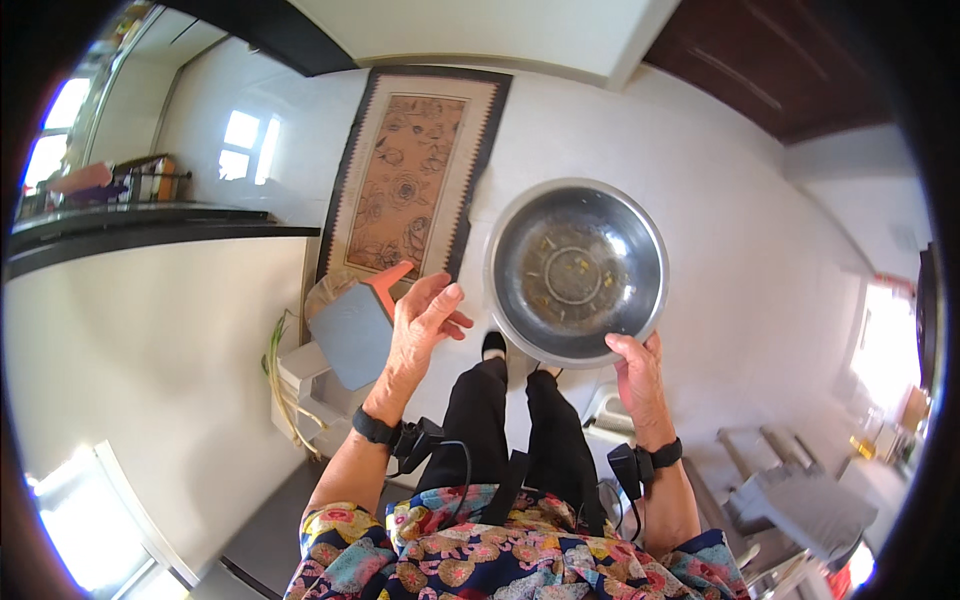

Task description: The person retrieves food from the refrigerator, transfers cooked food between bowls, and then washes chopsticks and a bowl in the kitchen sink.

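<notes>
My right hand [640,367] grips the near right rim of a large stainless steel bowl [576,274], thumb over the edge. A little cloudy liquid and some yellow bits lie at the bottom of the bowl. To the left of it, my left hand [427,311] is raised and holds nothing, its fingers apart and slightly curled. It does not touch the bowl. Below and left of that hand is a blue-grey panel [352,337] with an orange edge, part of a stool or bin that I cannot make out fully.
A floral mat [409,180] with a dark border lies on the pale floor ahead. Green onions [281,382] lean by white boxes at left, beneath a black-edged counter [165,229]. A grey-covered seat [802,510] stands at lower right. A dark brown door [772,67] is at upper right.
</notes>
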Action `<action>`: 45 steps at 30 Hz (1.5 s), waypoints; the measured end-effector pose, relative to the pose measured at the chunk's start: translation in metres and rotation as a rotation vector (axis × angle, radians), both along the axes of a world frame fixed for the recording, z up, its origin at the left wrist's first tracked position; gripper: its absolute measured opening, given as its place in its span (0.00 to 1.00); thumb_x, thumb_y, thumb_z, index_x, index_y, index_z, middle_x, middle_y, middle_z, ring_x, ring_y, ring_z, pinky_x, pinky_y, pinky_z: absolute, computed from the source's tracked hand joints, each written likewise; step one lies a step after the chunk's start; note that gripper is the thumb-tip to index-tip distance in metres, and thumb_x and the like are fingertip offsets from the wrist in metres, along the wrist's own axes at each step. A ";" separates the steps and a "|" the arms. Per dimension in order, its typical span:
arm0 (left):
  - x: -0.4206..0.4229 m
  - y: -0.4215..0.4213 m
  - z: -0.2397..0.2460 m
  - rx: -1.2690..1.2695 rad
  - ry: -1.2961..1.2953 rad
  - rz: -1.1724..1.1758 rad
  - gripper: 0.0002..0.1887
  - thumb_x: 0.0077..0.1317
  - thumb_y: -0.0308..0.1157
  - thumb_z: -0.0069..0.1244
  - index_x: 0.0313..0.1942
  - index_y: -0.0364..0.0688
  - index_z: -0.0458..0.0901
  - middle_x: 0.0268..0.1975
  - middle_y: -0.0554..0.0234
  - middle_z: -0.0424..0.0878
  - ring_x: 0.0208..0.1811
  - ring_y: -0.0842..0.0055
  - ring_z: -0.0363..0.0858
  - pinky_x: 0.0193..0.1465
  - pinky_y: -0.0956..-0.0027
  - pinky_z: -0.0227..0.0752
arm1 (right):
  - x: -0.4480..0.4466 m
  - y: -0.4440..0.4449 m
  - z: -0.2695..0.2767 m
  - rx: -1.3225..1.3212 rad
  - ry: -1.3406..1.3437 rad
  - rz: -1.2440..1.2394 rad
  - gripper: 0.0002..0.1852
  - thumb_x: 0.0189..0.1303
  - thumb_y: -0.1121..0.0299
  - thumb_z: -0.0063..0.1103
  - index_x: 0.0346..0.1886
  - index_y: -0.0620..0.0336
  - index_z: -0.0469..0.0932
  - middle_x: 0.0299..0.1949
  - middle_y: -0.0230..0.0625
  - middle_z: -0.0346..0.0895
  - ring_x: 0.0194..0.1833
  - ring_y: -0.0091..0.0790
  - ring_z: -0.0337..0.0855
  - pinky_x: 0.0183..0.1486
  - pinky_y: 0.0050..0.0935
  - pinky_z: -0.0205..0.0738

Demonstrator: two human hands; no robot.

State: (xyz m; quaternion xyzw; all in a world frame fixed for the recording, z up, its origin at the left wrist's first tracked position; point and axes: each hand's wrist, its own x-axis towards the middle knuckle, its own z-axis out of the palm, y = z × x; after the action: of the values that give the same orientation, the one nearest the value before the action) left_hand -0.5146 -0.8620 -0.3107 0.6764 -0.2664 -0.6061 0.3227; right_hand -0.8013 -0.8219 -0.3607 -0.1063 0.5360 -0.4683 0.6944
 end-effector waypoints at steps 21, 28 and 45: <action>0.186 -0.168 0.017 0.043 -0.394 0.337 0.15 0.67 0.31 0.52 0.51 0.32 0.79 0.40 0.58 0.85 0.31 0.76 0.84 0.34 0.73 0.77 | 0.103 -0.294 -0.019 0.069 -0.064 0.370 0.27 0.52 0.76 0.61 0.59 0.61 0.71 0.52 0.31 0.77 0.53 0.27 0.76 0.61 0.31 0.67; 0.192 -0.189 0.034 -0.042 -0.383 0.514 0.14 0.69 0.28 0.52 0.50 0.30 0.78 0.39 0.61 0.84 0.31 0.80 0.83 0.33 0.78 0.76 | 0.145 -0.366 -0.010 0.001 -0.105 0.524 0.30 0.52 0.76 0.61 0.62 0.61 0.69 0.53 0.32 0.76 0.54 0.27 0.75 0.62 0.31 0.66; 0.356 -0.290 0.026 -0.064 -0.306 0.688 0.13 0.69 0.28 0.50 0.51 0.33 0.79 0.41 0.58 0.86 0.32 0.77 0.85 0.34 0.75 0.78 | 0.377 -0.514 0.004 -0.044 -0.171 0.723 0.35 0.50 0.76 0.61 0.65 0.62 0.65 0.56 0.33 0.74 0.57 0.29 0.74 0.62 0.30 0.68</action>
State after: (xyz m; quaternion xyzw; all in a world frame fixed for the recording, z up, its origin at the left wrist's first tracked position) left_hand -0.1587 -1.1521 -0.2852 0.7985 -0.0876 -0.3457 0.4851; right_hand -0.4246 -1.3357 -0.3569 -0.2641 0.3936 -0.2117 0.8547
